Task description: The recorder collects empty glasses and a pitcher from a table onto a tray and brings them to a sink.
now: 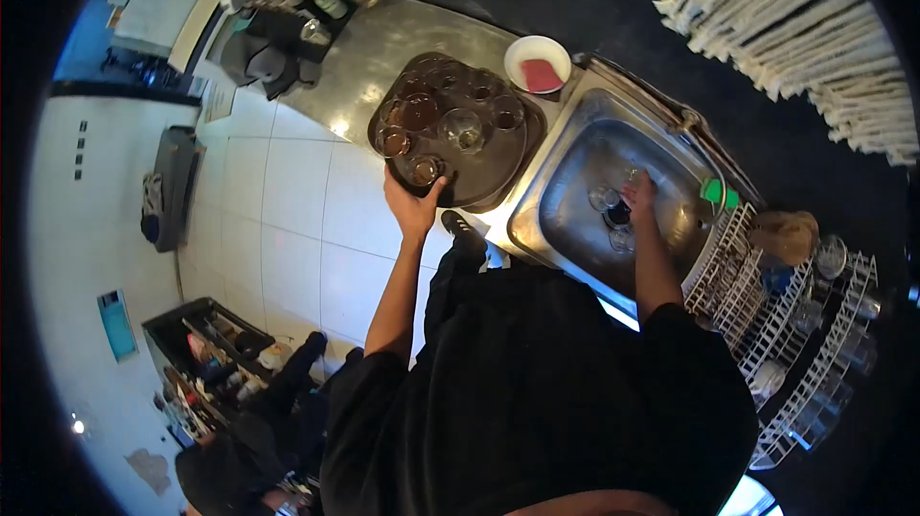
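My left hand (417, 205) is at the near edge of a dark round tray (492, 182), its thumb and fingers around the rim by a small glass (425, 170). Several more glasses stand on the tray, among them a larger clear glass (461, 131) near its middle and a glass (420, 112) that looks brown against it. My right hand (639, 196) reaches into the stainless steel sink (575, 157), at a clear glass (632, 175) that its fingers partly hide. Beside it in the basin lie other glasses (604, 198); whether the hand grips one is unclear.
A white bowl (516, 49) with a red cloth or sponge (539, 75) stands behind the tray. Right of the sink are a green object (719, 193) and a white dish rack (780, 333) with glasses. Another person (237, 458) in dark clothes is at the lower left, near a cluttered shelf unit (208, 343).
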